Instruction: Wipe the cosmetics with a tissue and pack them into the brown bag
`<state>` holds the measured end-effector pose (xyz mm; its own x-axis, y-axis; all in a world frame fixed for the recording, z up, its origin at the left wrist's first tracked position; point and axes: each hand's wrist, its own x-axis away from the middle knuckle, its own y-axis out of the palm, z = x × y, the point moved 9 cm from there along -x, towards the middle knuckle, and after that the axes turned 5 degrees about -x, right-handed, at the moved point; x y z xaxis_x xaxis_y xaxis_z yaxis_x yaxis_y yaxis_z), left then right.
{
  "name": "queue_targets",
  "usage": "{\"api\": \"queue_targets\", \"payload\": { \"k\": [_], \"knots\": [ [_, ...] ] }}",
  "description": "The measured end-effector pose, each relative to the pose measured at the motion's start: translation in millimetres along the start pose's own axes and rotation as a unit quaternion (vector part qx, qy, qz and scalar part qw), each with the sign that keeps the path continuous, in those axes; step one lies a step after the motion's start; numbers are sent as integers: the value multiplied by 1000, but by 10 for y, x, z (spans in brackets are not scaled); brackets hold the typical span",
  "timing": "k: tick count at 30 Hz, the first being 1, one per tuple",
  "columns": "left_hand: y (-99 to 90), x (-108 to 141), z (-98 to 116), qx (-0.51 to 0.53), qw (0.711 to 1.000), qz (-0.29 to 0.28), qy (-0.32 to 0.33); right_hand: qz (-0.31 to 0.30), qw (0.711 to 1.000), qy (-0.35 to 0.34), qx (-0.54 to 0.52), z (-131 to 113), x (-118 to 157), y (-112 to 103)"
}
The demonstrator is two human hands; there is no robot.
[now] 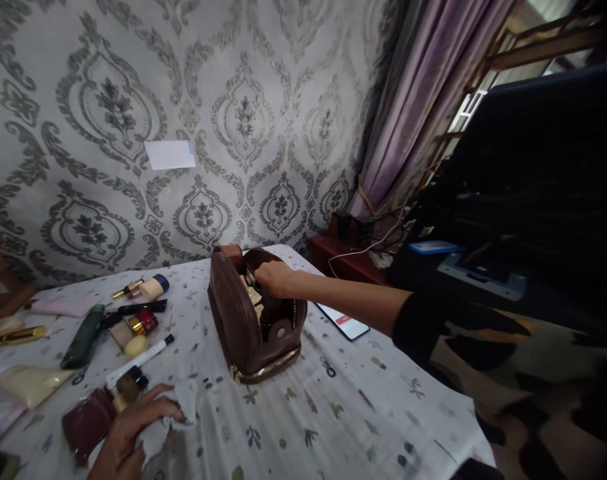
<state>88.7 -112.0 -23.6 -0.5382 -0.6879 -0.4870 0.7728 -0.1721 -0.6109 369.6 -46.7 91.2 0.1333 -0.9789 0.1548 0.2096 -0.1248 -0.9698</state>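
A brown leather makeup bag (233, 320) stands upright on the table, its top unzipped and gold zip teeth along the edge. My right hand (275, 279) reaches into the opening from the right, fingers curled down. What those fingers hold, if anything, is hidden. Pale gold pieces (254, 295) show inside the bag beside the hand. At the lower left, my left hand (133, 427) is bent around a crumpled white tissue (183, 403). Close by it lie a dark red bottle or pouch (88, 420) and a small black-capped bottle (131, 385).
Cosmetics spread over the left side: a dark green tube (83, 337), a cream tube (31, 385), a white pen-like tube (141, 360) and a navy-capped bottle (154, 287). A phone (346, 323) lies right of the bag. A black screen-like panel (533, 173) stands at right.
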Motion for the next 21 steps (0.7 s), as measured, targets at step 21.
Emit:
{"api": "queue_targets", "payload": {
  "k": [21],
  "knots": [
    [31,-28,4,19,1000,4,-15,136,990,-3,-24,-287,500,-531]
  ]
}}
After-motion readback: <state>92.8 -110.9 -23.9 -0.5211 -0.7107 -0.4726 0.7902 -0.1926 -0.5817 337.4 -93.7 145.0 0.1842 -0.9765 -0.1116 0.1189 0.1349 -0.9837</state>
